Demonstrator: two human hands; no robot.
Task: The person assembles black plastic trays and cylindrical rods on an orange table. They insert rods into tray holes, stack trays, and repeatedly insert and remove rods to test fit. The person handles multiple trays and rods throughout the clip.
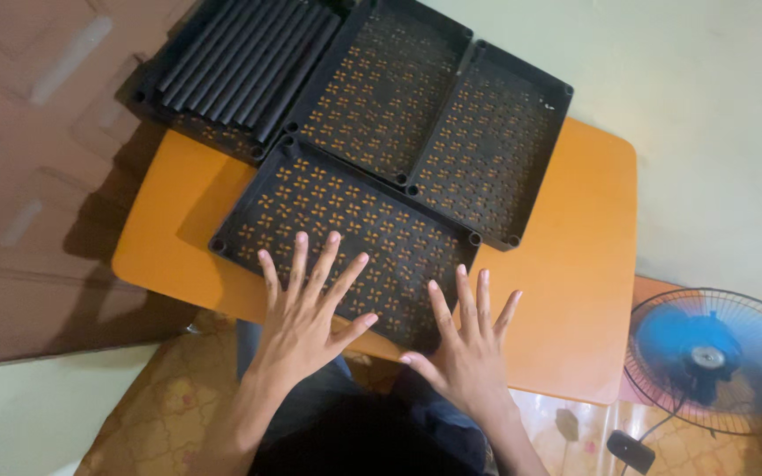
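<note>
starting at the left, a bundle of black tubes [244, 62] lies in the far-left tray [213, 132], which hangs partly off the orange bench [575, 291]. beside it, two more black perforated trays [381, 88] and [487, 141] sit side by side, both bare of tubes. nearer, the front tray [346, 238] lies slanted across the bench, touching the others at its far corner. the left hand [306, 313] is spread flat, fingers wide, resting on this tray's near edge, gripping nothing. the right hand [469, 339] is likewise splayed open, fingertips on the tray's near right corner, palm over the bench edge. nothing looks joined yet: tubes bundled, trays loose, so by my read the work is barely begun. far right, a blue fan [707, 357] stands on the floor.
</note>
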